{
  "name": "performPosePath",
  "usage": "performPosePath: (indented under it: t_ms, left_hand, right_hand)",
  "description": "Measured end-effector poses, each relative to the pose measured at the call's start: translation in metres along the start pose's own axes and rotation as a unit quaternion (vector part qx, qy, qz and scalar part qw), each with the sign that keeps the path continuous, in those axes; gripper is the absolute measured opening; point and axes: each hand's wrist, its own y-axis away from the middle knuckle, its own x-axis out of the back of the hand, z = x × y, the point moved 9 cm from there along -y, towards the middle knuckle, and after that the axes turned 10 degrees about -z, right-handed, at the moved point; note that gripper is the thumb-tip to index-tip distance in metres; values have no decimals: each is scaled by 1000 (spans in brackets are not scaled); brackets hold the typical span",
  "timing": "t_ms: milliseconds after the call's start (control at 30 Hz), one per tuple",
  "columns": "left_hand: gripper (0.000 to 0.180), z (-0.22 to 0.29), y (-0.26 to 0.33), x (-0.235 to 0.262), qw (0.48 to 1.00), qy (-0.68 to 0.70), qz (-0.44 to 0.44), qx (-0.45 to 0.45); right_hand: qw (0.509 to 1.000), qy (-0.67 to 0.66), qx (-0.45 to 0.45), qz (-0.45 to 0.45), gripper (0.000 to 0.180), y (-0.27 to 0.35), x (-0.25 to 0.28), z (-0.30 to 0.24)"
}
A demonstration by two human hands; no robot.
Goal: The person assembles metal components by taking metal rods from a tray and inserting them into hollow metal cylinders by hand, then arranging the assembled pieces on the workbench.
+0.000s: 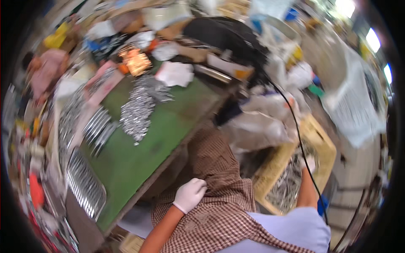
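My left hand (190,194), in a white glove, rests on a brown checked cloth (219,202) over my lap, its fingers curled against the fabric. My right hand (309,162), also gloved in white, reaches down into a yellow crate (325,143) on my right that holds several small shiny metal pieces (287,189). The picture is blurred, so whether the right hand holds any piece cannot be made out. A green table (168,126) on my left carries a heap of silvery metal parts (137,111).
Rows of shiny metal parts (84,181) lie on trays along the table's left edge. White bags (261,122) stand between table and crate. A black cable (295,122) runs down past the crate. Another person in pink (44,71) sits at the far left.
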Motion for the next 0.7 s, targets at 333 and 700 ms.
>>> performPosePath:
  t_ms: [333,700]
  left_hand:
    - [26,-30,31,30,986,81,136,59]
    - [26,-136,137,-12,928,-74,181,316]
  right_hand:
    - [955,138,-47,-260,107,-32,-22,-3]
    - [964,94,-77,-237,68,-82,-113,0]
